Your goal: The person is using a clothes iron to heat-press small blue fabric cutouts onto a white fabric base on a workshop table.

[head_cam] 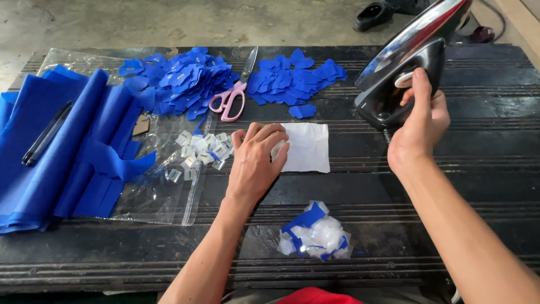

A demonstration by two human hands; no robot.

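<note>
My right hand point(419, 126) grips the handle of a black and chrome clothes iron point(405, 62), held tilted above the dark table at the right. My left hand point(256, 160) rests palm down on the left edge of a white cloth square point(306, 147) lying flat at the table's middle. A heap of small white labels point(199, 149) lies just left of that hand on a clear plastic bag point(163, 197).
Pink-handled scissors point(230, 98) lie between two piles of blue fabric pieces point(180, 79) point(295, 76). Folded blue cloth point(62, 152) with a black pen point(45, 135) on it fills the left. A small blue and white scrap heap point(315, 232) sits near the front edge.
</note>
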